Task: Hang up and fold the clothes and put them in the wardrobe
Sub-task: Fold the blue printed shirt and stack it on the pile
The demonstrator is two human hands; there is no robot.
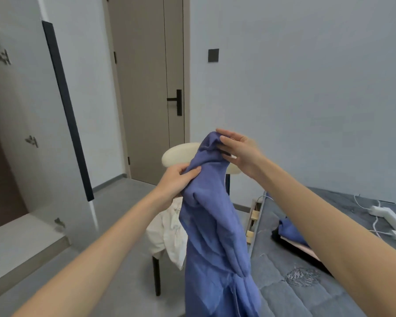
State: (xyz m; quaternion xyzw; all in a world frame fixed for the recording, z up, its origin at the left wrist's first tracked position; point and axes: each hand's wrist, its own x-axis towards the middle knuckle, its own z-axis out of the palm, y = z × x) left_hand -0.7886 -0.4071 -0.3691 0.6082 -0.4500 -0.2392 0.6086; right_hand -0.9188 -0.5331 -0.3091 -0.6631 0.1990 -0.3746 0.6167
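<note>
A blue-violet garment [215, 236] hangs bunched in the air in front of me, over the edge of the bed. My left hand [176, 181] grips a fold of it at its left side. My right hand [240, 152] pinches its top end, fingers partly spread. The wardrobe [32, 138] stands open at the left, its door swung out with a long dark handle [66, 110]. A white garment [169, 234] lies heaped on the chair behind the blue one. Another blue cloth [293, 232] lies on the bed, partly hidden by my right forearm.
A cream-backed chair [178, 154] with dark legs stands between wardrobe and bed. The grey quilted bed [306, 284] fills the lower right, with a white power strip [386, 216] and cables on it. A closed beige door [146, 88] is straight ahead. Grey floor lies at the lower left.
</note>
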